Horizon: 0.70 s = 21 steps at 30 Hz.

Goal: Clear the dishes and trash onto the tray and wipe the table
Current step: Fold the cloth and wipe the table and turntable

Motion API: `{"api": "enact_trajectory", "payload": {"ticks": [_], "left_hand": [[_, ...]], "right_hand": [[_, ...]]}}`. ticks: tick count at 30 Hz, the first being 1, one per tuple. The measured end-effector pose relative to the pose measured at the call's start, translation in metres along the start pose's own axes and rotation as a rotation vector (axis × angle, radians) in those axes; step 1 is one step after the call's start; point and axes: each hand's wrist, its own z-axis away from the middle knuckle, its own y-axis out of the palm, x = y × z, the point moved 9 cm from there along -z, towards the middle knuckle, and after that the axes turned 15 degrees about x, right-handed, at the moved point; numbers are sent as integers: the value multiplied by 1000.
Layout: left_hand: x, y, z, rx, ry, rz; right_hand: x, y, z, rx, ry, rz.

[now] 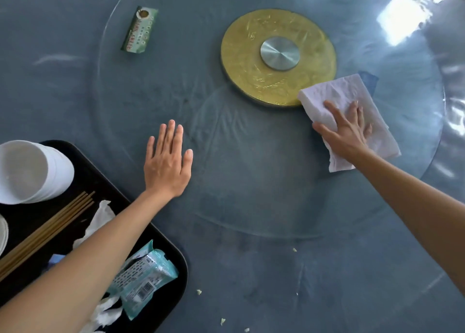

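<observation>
My right hand (348, 131) presses flat, fingers spread, on a white paper towel (327, 98) that lies on the glass turntable (226, 181) beside the gold hub (249, 63). My left hand (167, 160) rests flat on the glass with straight fingers and holds nothing. A black tray (173, 264) at the lower left carries stacked white bowls (32, 171), wooden chopsticks (47, 229), teal wrappers (146, 274) and crumpled tissues (100, 217). A green and white packet (139, 29) lies on the far left of the glass.
Small pale crumbs (198, 292) dot the blue-grey table (327, 295) near its front edge. A silver disc (279, 53) sits in the middle of the gold hub. Window glare falls on the far right of the table.
</observation>
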Motion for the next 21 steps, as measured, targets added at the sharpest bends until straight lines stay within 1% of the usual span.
{"api": "enact_trajectory", "payload": {"ticks": [2, 3, 4, 5, 6, 9, 10, 11, 13, 15, 17, 19, 21], "left_hand": [[5, -3, -6, -10, 10, -14], [7, -4, -10, -10, 12, -15], [10, -6, -14, -3, 16, -16], [14, -7, -17, 7, 22, -21], [18, -10, -21, 16, 32, -34], [29, -18, -33, 56, 17, -95], [30, -20, -36, 62, -18, -102], [29, -23, -35, 58, -60, -89], [12, -27, -22, 26, -94, 0], [-26, -18, 1, 2, -39, 113], [-66, 5, 26, 44, 13, 211], [-92, 28, 42, 95, -3, 262], [-100, 40, 50, 80, -49, 192]], "right_hand": [[9, 7, -9, -20, 52, 34], [18, 13, -10, -27, 56, 59], [32, 23, -6, -28, 21, 102], [50, 37, 2, -19, -63, 153], [71, 54, 17, 0, -195, 207], [128, 121, 95, 124, -713, 362], [135, 141, 122, 184, -837, 392], [136, 157, 146, 246, -920, 394], [122, 168, 171, 335, -995, 351], [94, 148, 170, 311, -960, 270], [57, 110, 149, 203, -831, 140], [14, 68, 114, 70, -596, 51], [-22, 32, 74, -50, -325, 54]]}}
